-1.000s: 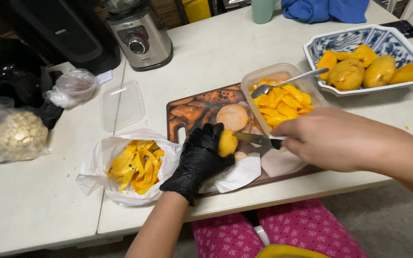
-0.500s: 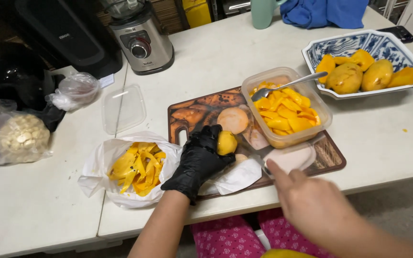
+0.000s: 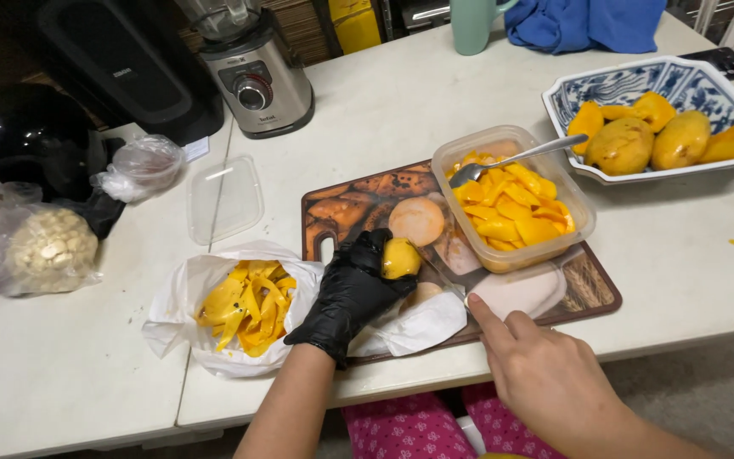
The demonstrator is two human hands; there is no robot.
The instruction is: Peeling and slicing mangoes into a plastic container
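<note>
White tabletop (image 3: pixel 401 110), two slabs meeting at a seam left of the hands; dim room behind, floor visible below the near edge. A patterned cutting board (image 3: pixel 592 293) lies under and just beyond both hands.

Beyond the left hand: a clear plastic lid (image 3: pixel 225 197), a blender base (image 3: pixel 256 81) and a black appliance (image 3: pixel 121 59) at the back. To its left, touching the wrist side, an open white bag of yellow peels (image 3: pixel 244 306); farther left, a clear bag of pale pieces (image 3: pixel 44 246) and a knotted clear bag (image 3: pixel 142 166). Beyond the right hand: a clear plastic tub of cut yellow fruit (image 3: pixel 511 204) standing on the board, a metal spoon (image 3: pixel 511 160) resting in it. Farther right and back, a blue-and-white dish (image 3: pixel 639 85) with whole peeled fruit; behind it a green mug (image 3: pixel 473 24) and blue cloth (image 3: pixel 588 21). A peeled fruit stone (image 3: pixel 416 221) lies on the board between tub and left hand.

Left hand (image 3: pixel 352 293), in a black glove, is curled around a small yellow fruit piece (image 3: pixel 401 257), pinched at the fingertips over white paper (image 3: pixel 418 327). Right hand (image 3: pixel 545 374), bare, sits nearer the table edge, index finger extended and touching a knife (image 3: pixel 443 274) on the board, other fingers folded; it grips nothing. The fruit piece is just left of and beyond that fingertip.
</note>
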